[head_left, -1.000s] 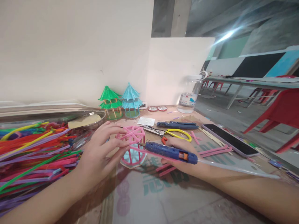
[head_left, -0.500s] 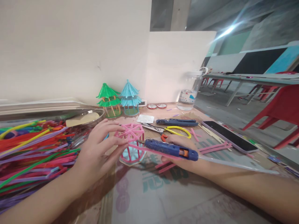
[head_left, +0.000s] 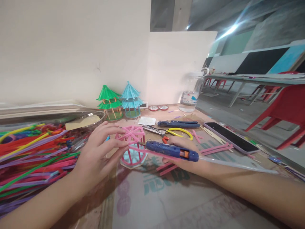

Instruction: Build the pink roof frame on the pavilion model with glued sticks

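Note:
A small pink pavilion frame [head_left: 143,135] stands on a light-blue base [head_left: 133,156], with bars crossing over its top. At its left side, my left hand [head_left: 101,148] pinches a pink pipe cleaner [head_left: 152,153] between thumb and finger, against the frame's upper edge. This strip runs right, below a blue hot glue gun [head_left: 171,150]. My right hand [head_left: 184,144] is wrapped round the glue gun, its grip hidden behind the body. The gun's nozzle is close to my left fingertips at the frame's edge. A clear glue stick [head_left: 238,166] trails from its rear.
Many coloured pipe cleaners [head_left: 35,156] lie at left. Behind stand a green pavilion [head_left: 109,103] and a blue pavilion [head_left: 130,101]. Yellow-handled scissors [head_left: 182,130], a blue utility knife [head_left: 178,124], a phone [head_left: 231,136], pink strips [head_left: 216,148] and a water bottle [head_left: 189,95] are around.
The whole view has shifted slightly, so everything sits a little further left. Both hands, the glue gun and the pink frame keep nearly the same positions relative to each other.

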Available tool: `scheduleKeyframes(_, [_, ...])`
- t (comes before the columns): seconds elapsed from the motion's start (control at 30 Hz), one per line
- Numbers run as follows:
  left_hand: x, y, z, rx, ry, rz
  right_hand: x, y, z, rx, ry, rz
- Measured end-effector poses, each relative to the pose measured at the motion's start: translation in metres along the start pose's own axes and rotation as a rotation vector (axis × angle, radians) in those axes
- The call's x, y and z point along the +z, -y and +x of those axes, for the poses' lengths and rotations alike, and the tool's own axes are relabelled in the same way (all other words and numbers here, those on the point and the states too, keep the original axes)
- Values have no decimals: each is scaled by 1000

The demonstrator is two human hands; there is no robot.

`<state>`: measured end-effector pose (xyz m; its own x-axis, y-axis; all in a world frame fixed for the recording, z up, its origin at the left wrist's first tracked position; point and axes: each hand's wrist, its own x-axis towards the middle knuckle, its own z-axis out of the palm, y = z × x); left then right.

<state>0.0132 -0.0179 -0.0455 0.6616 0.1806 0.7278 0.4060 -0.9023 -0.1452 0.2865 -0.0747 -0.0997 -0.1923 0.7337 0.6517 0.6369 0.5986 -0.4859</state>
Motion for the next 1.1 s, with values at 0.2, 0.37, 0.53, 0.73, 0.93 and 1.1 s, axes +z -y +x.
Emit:
scheduleKeyframes(0.2, [0, 0, 0, -12, -1, -8, 4, -1, -1, 12, -56, 24])
scheduleKeyframes(0.37, [-1, 0, 0, -21, -5, -5, 8, -5, -2, 27, -83, 14])
scheduleKeyframes(0.53, [-1, -1, 1, -17, -3, -4, 7, -4, -1, 77, -59, 3])
scheduleKeyframes(0.73, [0, 0, 0, -17, -4, -8, 4, 3, 8, 296, 57, 17])
scheduleKeyframes(0.93, [1, 2, -1, -21, -20, -8, -11, 5, 10, 230, 52, 206])
scheduleKeyframes(1.1, [3, 0, -2, -13, -35, -24, -24, 3, 23, 334, -103, 271])
